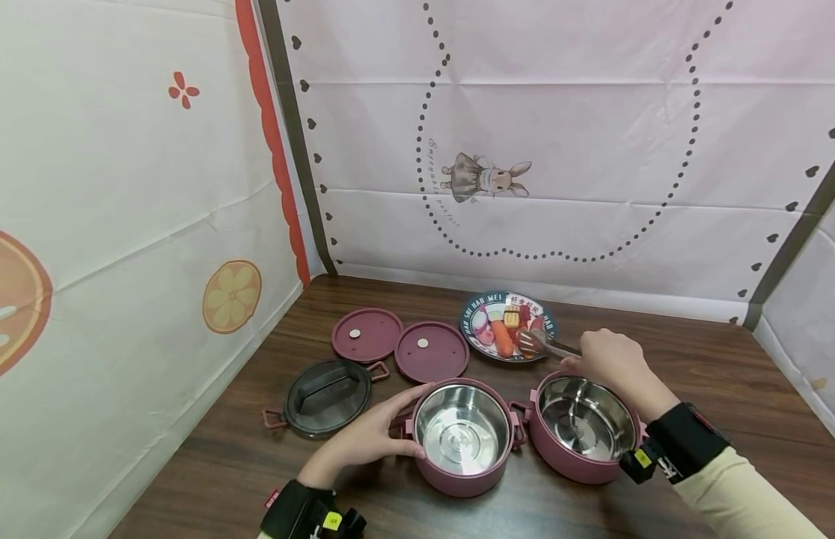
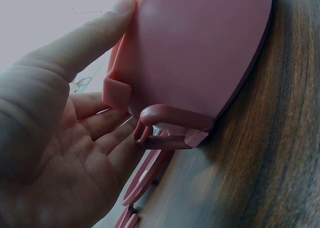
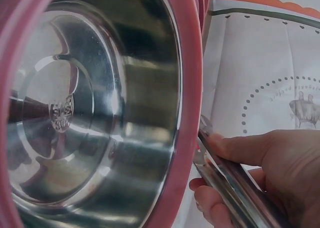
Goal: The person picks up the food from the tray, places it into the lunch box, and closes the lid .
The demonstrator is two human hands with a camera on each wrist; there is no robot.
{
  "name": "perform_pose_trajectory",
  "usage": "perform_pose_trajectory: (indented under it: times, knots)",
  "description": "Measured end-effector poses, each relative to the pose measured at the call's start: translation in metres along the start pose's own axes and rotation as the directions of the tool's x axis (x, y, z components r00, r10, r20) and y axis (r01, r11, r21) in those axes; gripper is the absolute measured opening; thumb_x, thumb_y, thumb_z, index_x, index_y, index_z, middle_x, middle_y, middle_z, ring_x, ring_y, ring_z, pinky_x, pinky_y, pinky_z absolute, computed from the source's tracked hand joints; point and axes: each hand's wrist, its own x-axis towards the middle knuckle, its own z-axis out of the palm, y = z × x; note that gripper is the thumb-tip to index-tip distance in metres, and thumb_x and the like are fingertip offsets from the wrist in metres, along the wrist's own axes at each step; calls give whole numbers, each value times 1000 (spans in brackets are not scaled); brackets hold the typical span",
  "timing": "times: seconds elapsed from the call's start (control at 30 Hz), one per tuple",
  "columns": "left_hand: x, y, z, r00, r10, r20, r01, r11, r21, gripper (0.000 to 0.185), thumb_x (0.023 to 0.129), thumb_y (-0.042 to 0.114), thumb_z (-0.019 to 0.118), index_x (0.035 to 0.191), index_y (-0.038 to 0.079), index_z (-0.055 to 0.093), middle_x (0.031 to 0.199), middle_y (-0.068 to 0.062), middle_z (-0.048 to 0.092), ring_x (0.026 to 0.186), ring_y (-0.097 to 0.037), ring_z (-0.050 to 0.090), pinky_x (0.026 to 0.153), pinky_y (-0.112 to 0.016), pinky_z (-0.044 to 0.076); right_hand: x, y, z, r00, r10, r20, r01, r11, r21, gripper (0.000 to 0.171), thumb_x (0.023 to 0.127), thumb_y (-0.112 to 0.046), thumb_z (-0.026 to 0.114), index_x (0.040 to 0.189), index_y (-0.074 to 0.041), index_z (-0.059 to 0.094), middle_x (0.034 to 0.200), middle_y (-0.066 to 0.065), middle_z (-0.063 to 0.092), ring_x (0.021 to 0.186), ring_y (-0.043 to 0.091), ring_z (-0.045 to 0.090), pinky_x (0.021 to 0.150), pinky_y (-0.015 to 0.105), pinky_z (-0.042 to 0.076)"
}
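Observation:
In the head view, my left hand (image 1: 373, 436) holds the side of a pink pot (image 1: 460, 485) with a steel inside. Its thumb lies at the near rim and its fingers reach round behind the side handle (image 2: 175, 117). My right hand (image 1: 613, 363) grips metal tongs (image 1: 557, 347) above a second pink pot (image 1: 567, 455). The tips of the tongs are over the toy food on a round patterned plate (image 1: 466, 322), beside an orange piece (image 1: 502, 339). Inside the second pot, the right wrist view shows bare steel (image 3: 150, 103).
Left of the pots lies a dark see-through lid (image 1: 328, 397) with pink side handles. Two maroon discs (image 1: 366, 329) with pale centre spots lie behind it. Printed cloth walls (image 1: 566, 165) stand at the back and sides of the wooden table (image 1: 390, 509).

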Motion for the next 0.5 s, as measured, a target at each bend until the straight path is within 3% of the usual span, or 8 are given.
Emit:
perform_pose_trajectory:
  times: [0.5]
  knots:
    - [0, -3, 0, 1000, -7, 1, 7, 1000, 1, 87, 86, 21, 79, 158, 20, 29, 160, -3, 37, 146, -26, 38, 113, -26, 37, -14, -2, -9, 999, 1, -48, -2, 1000, -2, 39, 90, -45, 69, 78, -8, 65, 76, 9, 65, 63, 23, 59, 51, 38, 44]
